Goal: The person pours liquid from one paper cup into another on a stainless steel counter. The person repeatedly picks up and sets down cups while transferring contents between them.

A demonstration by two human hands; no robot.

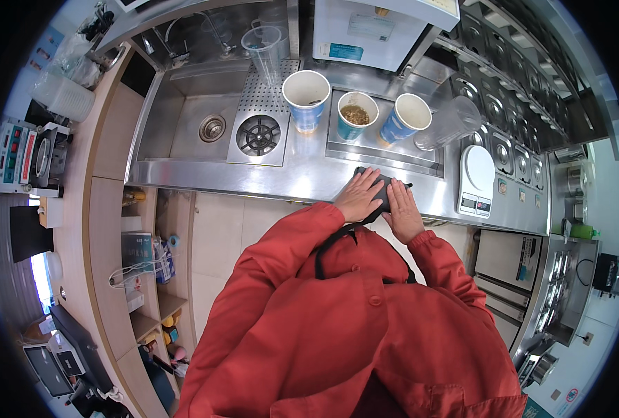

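My left hand (360, 197) lies flat with spread fingers on a dark grey pouch-like item (379, 188) at the front edge of the steel counter (299, 177). My right hand (404, 211) rests on the same item's right side, fingers stretched out. A black strap (335, 237) runs from it towards my body. Behind my hands stand three blue-printed paper cups. The left cup (307, 102) has a small dark thing inside, the middle cup (357, 116) contains brown, grainy liquid, and the right cup (406, 119) looks hollow. Right of them is a clear plastic vessel (448, 125).
A white kitchen scale (476, 177) sits to the right, by lidded steel containers (502, 151). On the left are a sink (184, 125), a round black cup rinser (258, 136) and a tall clear jug (262, 49). A white machine (372, 34) stands behind.
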